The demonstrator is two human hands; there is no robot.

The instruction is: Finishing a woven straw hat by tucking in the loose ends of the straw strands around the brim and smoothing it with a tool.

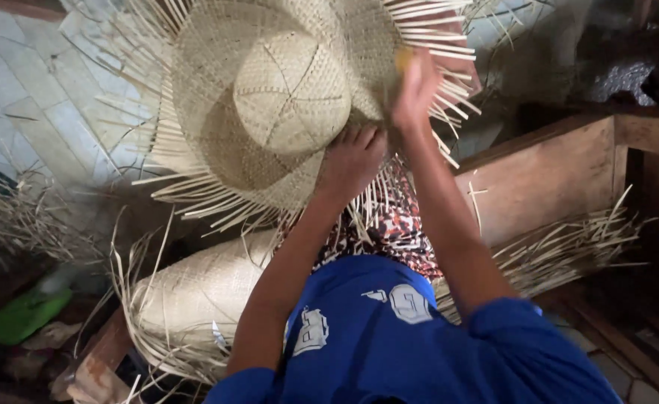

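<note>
A half-woven straw hat (pixel 284 105), loose strands fringing its brim, fills the upper centre. The left hand (pixel 352 161) grips its brim; the right hand (pixel 417 90) pinches strands. Pale tiled floor (pixel 38 97) upper left; a wooden box (pixel 546 172) at right.

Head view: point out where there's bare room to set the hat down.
Bare tiled floor lies left of the hat, above the loose straw. The wooden box on the right shows a bare side. Crowded: the lap, where the left hand, right hand and woven roll sit close.
</note>
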